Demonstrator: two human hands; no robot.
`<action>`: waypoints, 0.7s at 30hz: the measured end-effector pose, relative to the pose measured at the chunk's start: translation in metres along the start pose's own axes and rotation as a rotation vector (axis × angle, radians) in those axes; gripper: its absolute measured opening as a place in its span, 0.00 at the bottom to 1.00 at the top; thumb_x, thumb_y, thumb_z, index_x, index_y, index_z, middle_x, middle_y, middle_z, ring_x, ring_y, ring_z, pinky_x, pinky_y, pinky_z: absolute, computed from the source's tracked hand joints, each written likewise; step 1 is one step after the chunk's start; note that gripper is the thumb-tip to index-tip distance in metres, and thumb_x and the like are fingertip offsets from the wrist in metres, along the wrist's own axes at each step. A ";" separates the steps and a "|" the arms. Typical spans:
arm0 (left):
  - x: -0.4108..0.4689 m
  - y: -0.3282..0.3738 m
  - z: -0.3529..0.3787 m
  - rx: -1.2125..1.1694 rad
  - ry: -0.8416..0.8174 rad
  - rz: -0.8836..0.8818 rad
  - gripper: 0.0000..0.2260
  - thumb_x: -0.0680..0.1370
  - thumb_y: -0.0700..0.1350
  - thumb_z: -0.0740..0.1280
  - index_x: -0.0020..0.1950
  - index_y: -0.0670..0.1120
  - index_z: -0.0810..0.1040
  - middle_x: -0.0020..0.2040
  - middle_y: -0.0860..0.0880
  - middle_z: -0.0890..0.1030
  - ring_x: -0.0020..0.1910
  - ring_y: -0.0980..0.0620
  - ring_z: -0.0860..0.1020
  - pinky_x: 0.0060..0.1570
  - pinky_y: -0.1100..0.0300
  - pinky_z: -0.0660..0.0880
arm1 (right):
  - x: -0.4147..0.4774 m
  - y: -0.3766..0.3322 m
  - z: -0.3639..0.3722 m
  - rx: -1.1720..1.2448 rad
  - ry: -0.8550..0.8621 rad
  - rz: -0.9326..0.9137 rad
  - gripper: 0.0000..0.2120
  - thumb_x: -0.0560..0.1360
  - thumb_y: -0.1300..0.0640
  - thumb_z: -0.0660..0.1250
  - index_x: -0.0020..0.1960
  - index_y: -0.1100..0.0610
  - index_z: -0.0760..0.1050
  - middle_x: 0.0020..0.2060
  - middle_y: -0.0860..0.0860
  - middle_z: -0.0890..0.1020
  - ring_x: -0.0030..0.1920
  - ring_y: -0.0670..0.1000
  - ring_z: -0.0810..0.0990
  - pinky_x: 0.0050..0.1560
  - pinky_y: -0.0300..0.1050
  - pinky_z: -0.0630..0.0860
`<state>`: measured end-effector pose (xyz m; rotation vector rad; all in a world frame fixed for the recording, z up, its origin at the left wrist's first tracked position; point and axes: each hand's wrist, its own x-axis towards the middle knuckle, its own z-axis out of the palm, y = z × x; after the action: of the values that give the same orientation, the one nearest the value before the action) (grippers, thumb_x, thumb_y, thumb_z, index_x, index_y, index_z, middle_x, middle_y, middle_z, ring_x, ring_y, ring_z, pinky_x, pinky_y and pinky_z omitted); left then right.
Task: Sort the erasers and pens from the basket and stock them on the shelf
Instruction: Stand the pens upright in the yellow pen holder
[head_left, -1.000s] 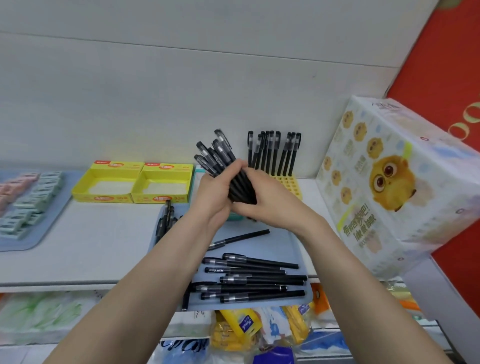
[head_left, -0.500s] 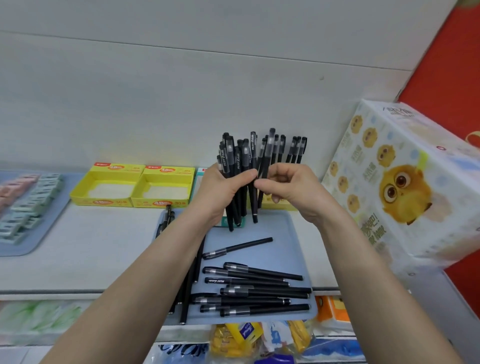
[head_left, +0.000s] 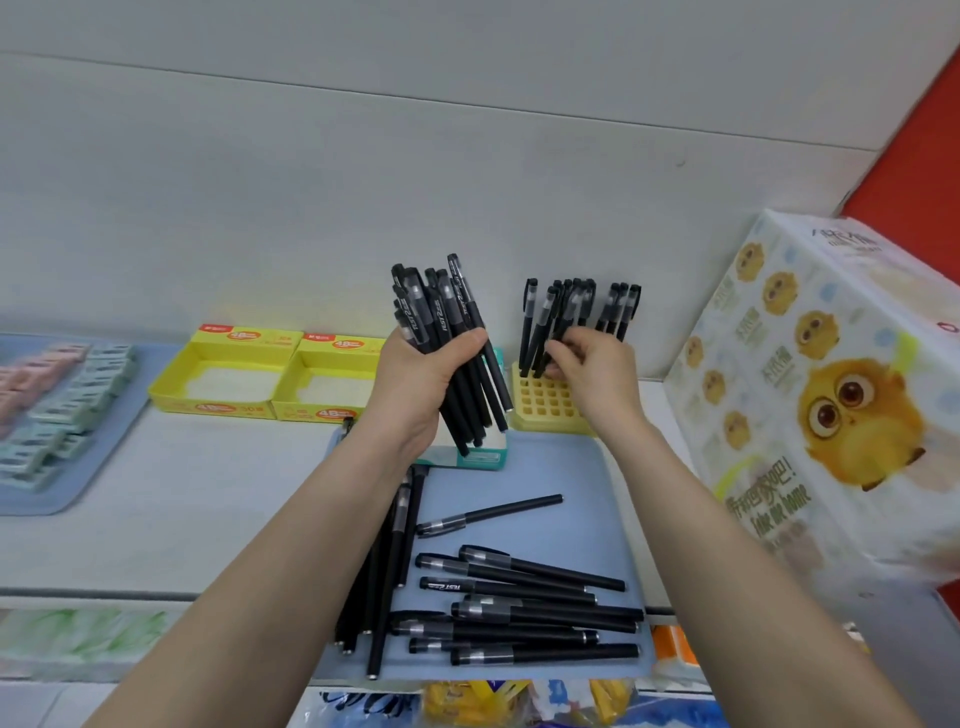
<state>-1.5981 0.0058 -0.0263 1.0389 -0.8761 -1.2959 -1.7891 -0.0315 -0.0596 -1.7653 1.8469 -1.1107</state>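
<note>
Step in hand: the right hand (head_left: 592, 374) is seating one pen (head_left: 558, 332) into the yellow grid holder (head_left: 545, 402) at the back edge of the shelf (head_left: 208, 499).
Right fingers: the fingers (head_left: 563, 345) are pinching narrowly on that pen's lower barrel, directly above the holder's rear rows.
Left hand: the left hand (head_left: 423, 384) is closing fully around the pen bundle (head_left: 452, 353), caps up, tips pointing down toward the blue tray (head_left: 587, 493).
Key relation: the bundle is sitting just left of the holder, so the right hand is the nearer one to the empty cells; these lie in front of the fingers, toward the shelf's front edge.
Long axis: the held pen is standing near upright, roughly parallel to the stocked pens (head_left: 597, 312) in the holder's back rows.
Remaining stock: loose pens (head_left: 519, 608) are lying flat on the tray near the front edge.
Erasers: these are lying on a second tray (head_left: 62, 467) at the left end of the shelf.
Change from the earlier frame: the hands, then together at the bundle, are now apart; the right hand is now at the holder with one pen.
</note>
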 end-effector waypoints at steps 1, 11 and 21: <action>0.001 0.000 -0.002 -0.002 0.006 0.000 0.10 0.73 0.35 0.73 0.53 0.39 0.79 0.42 0.46 0.83 0.43 0.49 0.82 0.53 0.50 0.79 | 0.001 0.002 0.003 -0.022 -0.014 -0.004 0.14 0.78 0.55 0.66 0.37 0.62 0.75 0.30 0.52 0.83 0.35 0.46 0.84 0.46 0.52 0.79; 0.004 0.000 -0.001 0.126 -0.074 0.044 0.15 0.70 0.37 0.75 0.56 0.39 0.79 0.46 0.47 0.84 0.47 0.50 0.83 0.51 0.55 0.78 | -0.007 -0.025 -0.022 -0.265 0.050 -0.037 0.14 0.77 0.44 0.67 0.41 0.52 0.83 0.33 0.46 0.82 0.36 0.48 0.78 0.41 0.44 0.71; 0.007 -0.001 0.021 0.280 -0.126 0.074 0.12 0.72 0.38 0.74 0.53 0.44 0.77 0.41 0.53 0.82 0.38 0.62 0.81 0.40 0.69 0.75 | -0.007 -0.035 -0.053 0.256 0.207 -0.033 0.08 0.77 0.53 0.68 0.42 0.56 0.78 0.32 0.47 0.81 0.30 0.42 0.81 0.35 0.34 0.72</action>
<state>-1.6173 -0.0029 -0.0214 1.1381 -1.2072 -1.2083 -1.8022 -0.0064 -0.0023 -1.5909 1.6997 -1.5178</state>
